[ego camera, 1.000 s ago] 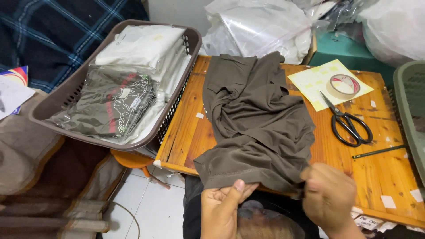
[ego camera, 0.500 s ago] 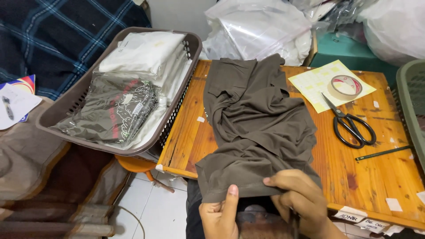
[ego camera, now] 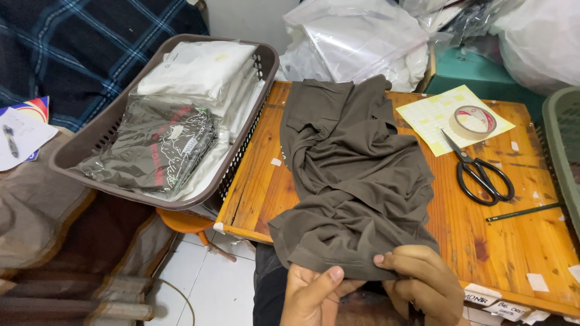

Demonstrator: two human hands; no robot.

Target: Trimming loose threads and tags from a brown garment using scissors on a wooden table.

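- Left hand [ego camera: 311, 296] and right hand [ego camera: 423, 284]: both pinched shut on near hem of brown garment [ego camera: 353, 175].
- Garment: crumpled across wooden table [ego camera: 513, 241], near edge overhanging.
- Right of it: black scissors [ego camera: 480, 172], tape roll [ego camera: 473, 121].
- Left: basket [ego camera: 90, 145] of bagged clothes.

Both hands, the left hand [ego camera: 311, 296] and the right hand [ego camera: 423, 284], pinch the matt, soft brown cloth garment [ego camera: 350, 175]. Under it is a wooden table [ego camera: 513, 241] with a worn, slightly glossy varnish. Beyond the right hand lie scissors [ego camera: 480, 172] with metal blades and black plastic handles, on pale paper [ego camera: 441, 115]. Far beyond the left hand, a brown plastic basket [ego camera: 84, 151] holds glossy plastic-wrapped clothes [ego camera: 157, 145].
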